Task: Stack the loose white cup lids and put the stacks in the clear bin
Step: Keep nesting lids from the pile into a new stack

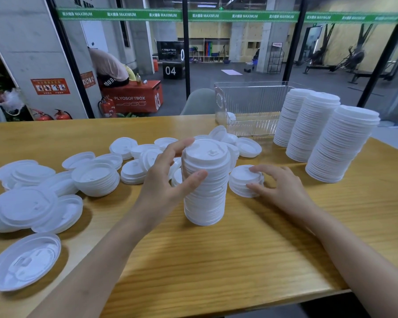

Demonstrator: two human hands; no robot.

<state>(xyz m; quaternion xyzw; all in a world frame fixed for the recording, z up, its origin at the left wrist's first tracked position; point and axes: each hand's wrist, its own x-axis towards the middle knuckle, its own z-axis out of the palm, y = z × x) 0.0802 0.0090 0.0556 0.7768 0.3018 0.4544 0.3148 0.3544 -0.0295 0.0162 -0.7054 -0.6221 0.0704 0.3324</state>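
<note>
In front of the clear bin (251, 104), on the tabletop (239, 249), the grip of the left hand (166, 180) clasps the tall lid stack (205, 191) and the grip of the right hand (285, 184) curls over a short lid stack (241, 180); an off-centre join or uneven squeeze would likely tip the tall one. The bin seems to hold one lid (231, 115) at its near-left corner; three finished stacks (319, 134) stand outside its right end
</note>
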